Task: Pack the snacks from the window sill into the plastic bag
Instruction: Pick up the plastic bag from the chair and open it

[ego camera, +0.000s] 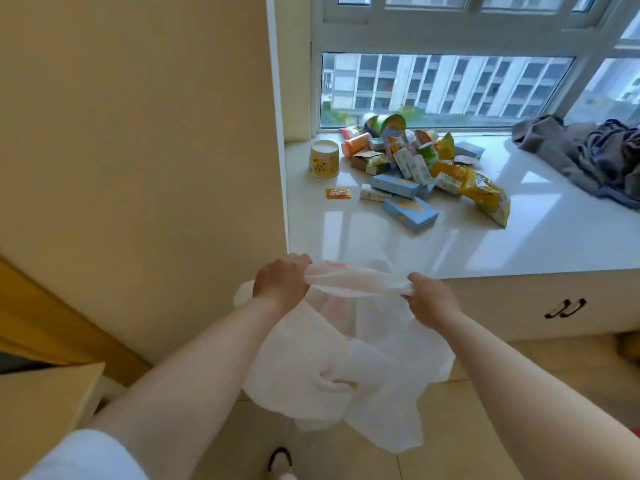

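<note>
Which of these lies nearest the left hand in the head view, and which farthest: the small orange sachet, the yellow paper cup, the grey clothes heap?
From the left hand:
1. Orange sachet, on the near left sill.
2. Yellow paper cup, upside down, further back left.
3. Grey clothes heap, far right by the window.

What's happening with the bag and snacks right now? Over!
Left hand and right hand both grip the white plastic bag, stretching its rim. Snack pile untouched on the window sill. Nothing in between.
</note>
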